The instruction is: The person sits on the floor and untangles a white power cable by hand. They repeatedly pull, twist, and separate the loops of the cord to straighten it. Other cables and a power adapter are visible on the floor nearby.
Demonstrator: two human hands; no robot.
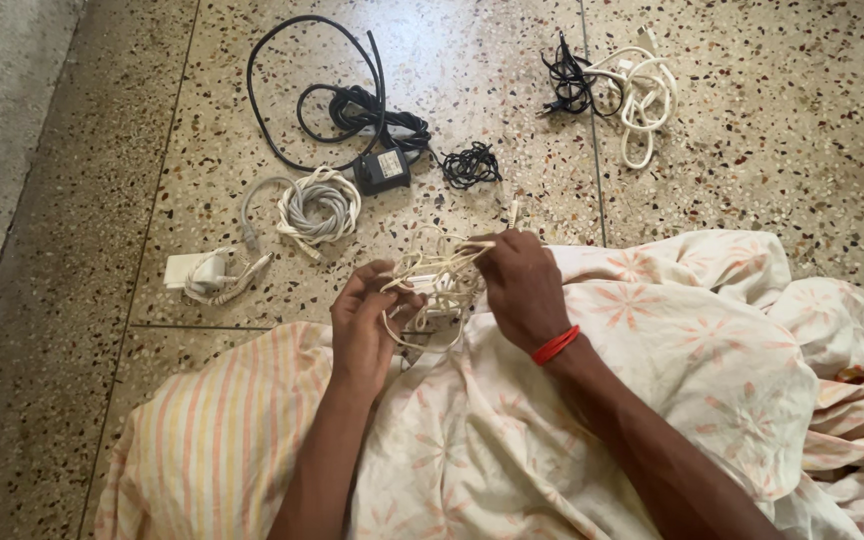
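Tangled cream cable hangs in thin, glossy loops between both hands, above a rumpled floral cloth that spreads from 3 to 6 o'clock over speckled terrazzo floor. Right hand, a red thread band at its wrist, pinches a strand at the tangle's 1 o'clock edge; left hand curls fingers around loops at 7 o'clock. A matte black adapter with cord lies toward 11 o'clock, with a coiled grey cable beside it.
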